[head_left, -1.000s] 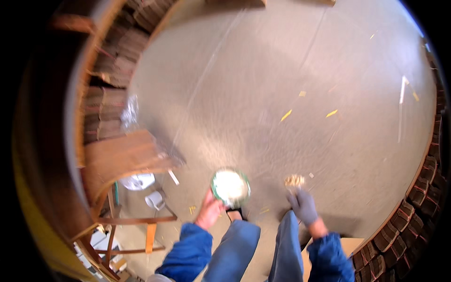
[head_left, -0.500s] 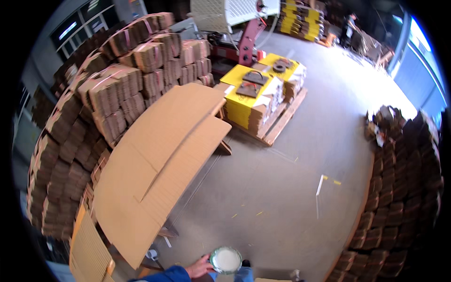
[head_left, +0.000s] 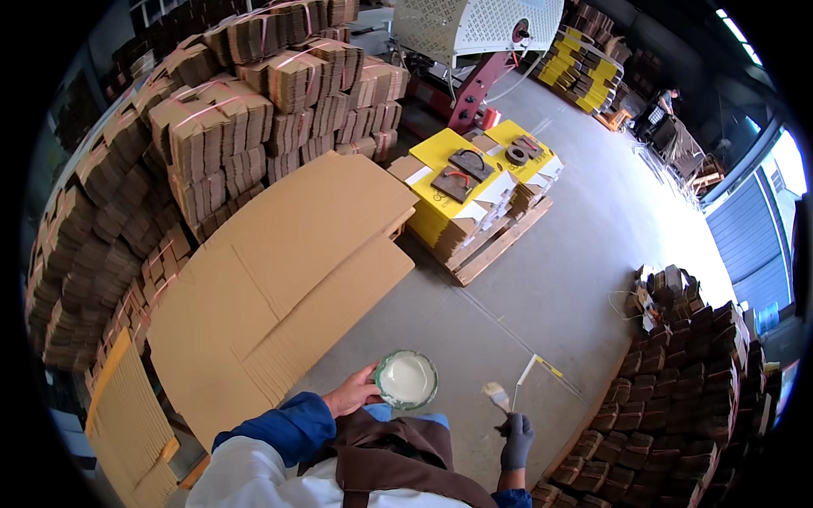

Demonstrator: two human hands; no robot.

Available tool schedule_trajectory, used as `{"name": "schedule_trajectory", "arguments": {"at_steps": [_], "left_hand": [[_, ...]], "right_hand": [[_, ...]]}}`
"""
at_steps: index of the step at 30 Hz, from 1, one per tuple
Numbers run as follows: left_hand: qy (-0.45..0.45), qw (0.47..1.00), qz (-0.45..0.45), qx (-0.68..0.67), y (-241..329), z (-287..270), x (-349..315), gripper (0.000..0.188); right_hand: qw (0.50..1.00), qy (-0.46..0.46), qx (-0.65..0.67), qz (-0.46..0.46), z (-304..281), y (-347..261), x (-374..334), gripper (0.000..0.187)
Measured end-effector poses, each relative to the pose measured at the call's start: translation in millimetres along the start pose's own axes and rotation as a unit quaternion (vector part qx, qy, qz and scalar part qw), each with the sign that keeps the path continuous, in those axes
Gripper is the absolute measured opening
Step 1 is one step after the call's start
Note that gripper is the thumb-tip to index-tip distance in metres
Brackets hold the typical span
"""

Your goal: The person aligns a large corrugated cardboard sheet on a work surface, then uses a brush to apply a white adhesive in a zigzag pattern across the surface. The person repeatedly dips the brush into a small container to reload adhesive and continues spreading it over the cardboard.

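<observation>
My bare left hand [head_left: 352,392] grips the rim of a round bowl [head_left: 433,398] with a green-marked edge. White paste or liquid [head_left: 406,378] lies inside it. To the right, my right hand [head_left: 516,437], in a grey glove, is closed around the handle of a paintbrush [head_left: 498,398]. Its pale bristles point up and forward, apart from the bowl. Large flat cardboard sheets [head_left: 279,254] lie overlapped just ahead of my left hand, and neither hand touches them.
Strapped cardboard bundles [head_left: 224,127] are piled high on the left, with more stacks [head_left: 669,415] at right. Ahead, yellow-topped cardboard [head_left: 440,169] sits on a wooden pallet [head_left: 500,241]. A machine with a perforated cover [head_left: 461,30] stands behind. A person [head_left: 665,106] is far off at right.
The view has shifted, so more of my body and arms shows. The bowl in my left hand sits higher in view. My right hand with the paintbrush has come into sight.
</observation>
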State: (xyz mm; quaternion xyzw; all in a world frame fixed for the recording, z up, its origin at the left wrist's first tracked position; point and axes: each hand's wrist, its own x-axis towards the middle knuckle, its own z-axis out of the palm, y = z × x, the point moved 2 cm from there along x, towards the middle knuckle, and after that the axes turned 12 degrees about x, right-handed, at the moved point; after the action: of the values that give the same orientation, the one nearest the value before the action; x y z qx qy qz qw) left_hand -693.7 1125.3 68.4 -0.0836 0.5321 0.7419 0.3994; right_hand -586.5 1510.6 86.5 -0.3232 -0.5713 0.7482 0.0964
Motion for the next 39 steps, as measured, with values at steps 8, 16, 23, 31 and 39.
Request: {"name": "schedule_trajectory", "arguments": {"at_steps": [8, 16, 23, 31, 39], "left_hand": [[0.065, 0.998, 0.018, -0.016, 60, 19, 133, 0.073], [0.142, 0.987, 0.046, -0.063, 120, 59, 246, 0.074], [0.190, 0.979, 0.051, -0.046, 185, 81, 302, 0.073], [0.230, 0.969, 0.081, 0.046, 196, 58, 364, 0.078], [0.272, 0.958, 0.077, -0.058, 197, 70, 393, 0.078]], "right_hand": [[0.990, 0.012, -0.052, -0.134, 55, -140, 140, 0.013], [0.984, -0.152, 0.091, -0.011, 121, -198, 311, 0.020], [0.958, -0.261, -0.120, 0.000, 217, -217, 363, 0.023], [0.813, -0.352, -0.399, -0.238, 300, -186, 374, 0.016], [0.641, -0.480, -0.490, -0.343, 316, -151, 391, 0.019]]}}
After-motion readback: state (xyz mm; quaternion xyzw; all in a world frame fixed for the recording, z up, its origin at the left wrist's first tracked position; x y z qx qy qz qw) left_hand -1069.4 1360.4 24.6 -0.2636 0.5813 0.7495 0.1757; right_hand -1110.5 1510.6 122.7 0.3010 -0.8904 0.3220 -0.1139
